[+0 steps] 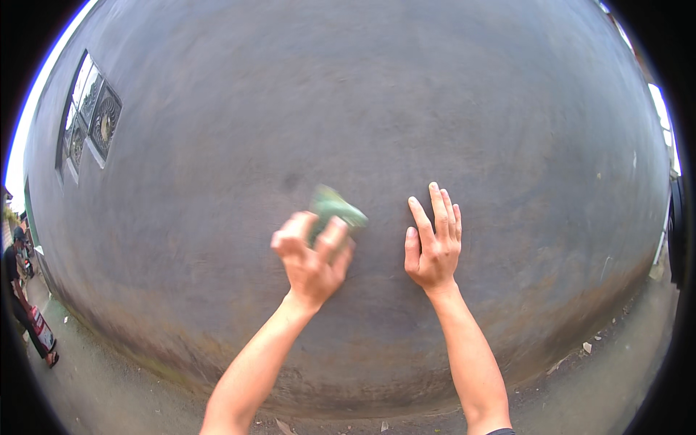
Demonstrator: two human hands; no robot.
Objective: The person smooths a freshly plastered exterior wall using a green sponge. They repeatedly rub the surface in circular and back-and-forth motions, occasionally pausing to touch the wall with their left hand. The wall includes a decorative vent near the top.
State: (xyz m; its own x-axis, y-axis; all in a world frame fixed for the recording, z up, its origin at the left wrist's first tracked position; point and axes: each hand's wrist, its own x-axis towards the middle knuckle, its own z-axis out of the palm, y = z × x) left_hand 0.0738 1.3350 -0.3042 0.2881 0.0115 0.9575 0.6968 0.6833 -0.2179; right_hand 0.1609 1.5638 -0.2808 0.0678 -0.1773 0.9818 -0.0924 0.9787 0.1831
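A broad grey plastered wall [406, 109] fills most of the view. My left hand [313, 262] grips a green cloth or pad [335, 209] against the wall, left of the middle; motion blurs both, so its exact kind is unclear. To the right, my right hand [435, 246] lies against the wall with its fingers stretched out and holds nothing. Bare forearms reach up from the lower edge. A small dark smudge [292, 179] marks the wall just above my left hand.
A window with ornamental grilles [93, 109] is set in the wall at upper left. At the far left a person in dark clothes [22, 290] stands beside a red and white bag [42, 330]. Paved ground [109, 391] runs along the wall's foot, with small stones [586, 347] at right.
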